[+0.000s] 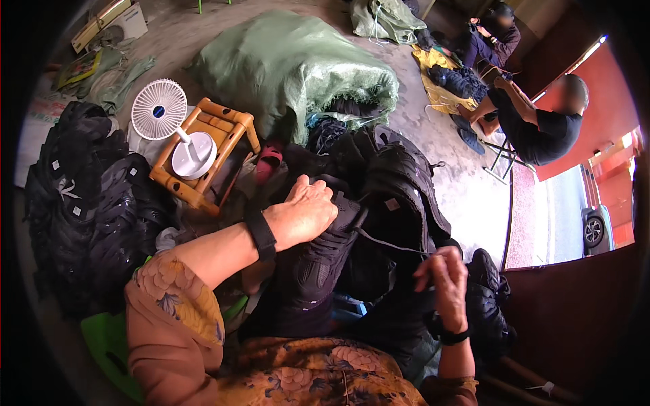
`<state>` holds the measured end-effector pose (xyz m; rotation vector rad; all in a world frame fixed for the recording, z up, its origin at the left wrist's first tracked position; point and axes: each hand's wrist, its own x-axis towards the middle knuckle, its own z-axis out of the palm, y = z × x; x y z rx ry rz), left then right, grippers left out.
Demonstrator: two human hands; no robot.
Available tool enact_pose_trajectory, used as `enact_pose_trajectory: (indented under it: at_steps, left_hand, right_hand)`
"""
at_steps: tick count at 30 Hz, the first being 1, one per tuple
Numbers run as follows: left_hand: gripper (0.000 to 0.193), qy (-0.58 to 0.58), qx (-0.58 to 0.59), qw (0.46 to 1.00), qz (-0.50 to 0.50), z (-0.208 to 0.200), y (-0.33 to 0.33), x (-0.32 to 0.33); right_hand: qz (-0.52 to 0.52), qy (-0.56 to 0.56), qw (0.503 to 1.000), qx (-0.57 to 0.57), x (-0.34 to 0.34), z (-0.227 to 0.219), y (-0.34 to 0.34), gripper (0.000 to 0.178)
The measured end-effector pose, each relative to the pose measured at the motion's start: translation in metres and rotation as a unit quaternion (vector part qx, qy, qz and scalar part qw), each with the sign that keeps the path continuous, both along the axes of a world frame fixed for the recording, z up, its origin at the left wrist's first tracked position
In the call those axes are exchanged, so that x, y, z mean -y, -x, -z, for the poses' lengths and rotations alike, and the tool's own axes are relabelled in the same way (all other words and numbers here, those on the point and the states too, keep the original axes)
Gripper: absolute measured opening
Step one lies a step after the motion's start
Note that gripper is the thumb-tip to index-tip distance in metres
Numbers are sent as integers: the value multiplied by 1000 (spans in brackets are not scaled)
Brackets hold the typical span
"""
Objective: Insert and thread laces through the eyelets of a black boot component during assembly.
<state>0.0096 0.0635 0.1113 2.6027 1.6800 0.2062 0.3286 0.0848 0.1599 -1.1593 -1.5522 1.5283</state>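
A black shoe (317, 264) lies across my lap, its rounded end toward me. My left hand (306, 211) is closed over its upper part, fingers curled; whether they hold the shoe's edge or a lace is partly hidden. From the shoe a dark shoelace (393, 245) stretches to the right. It ends at the fingers of my right hand (445, 281), which is raised and closed on the lace, slightly blurred. Just beyond my hands sits a heap of black shoes (399, 183), touching the shoe on my lap.
At left are piled black shoes (88, 196) and a white fan (160, 111) on a bamboo stool (233, 120). A large green sack (271, 61) lies ahead, near a pink slipper (269, 161). Two people (542, 128) sit at far right beside yellow cloth (440, 88) and a doorway.
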Motion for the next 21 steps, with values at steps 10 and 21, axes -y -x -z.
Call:
enact_pose_trajectory:
  at_steps: [10,21]
  left_hand:
    - [28,317,584,745,-56,-5,11,-6]
    - [29,38,370,928,-6,24,11,19]
  right_hand:
    - [-109,208,965,-121,3,43,131,27]
    - [60,77,972,-215,-36,11,71,20]
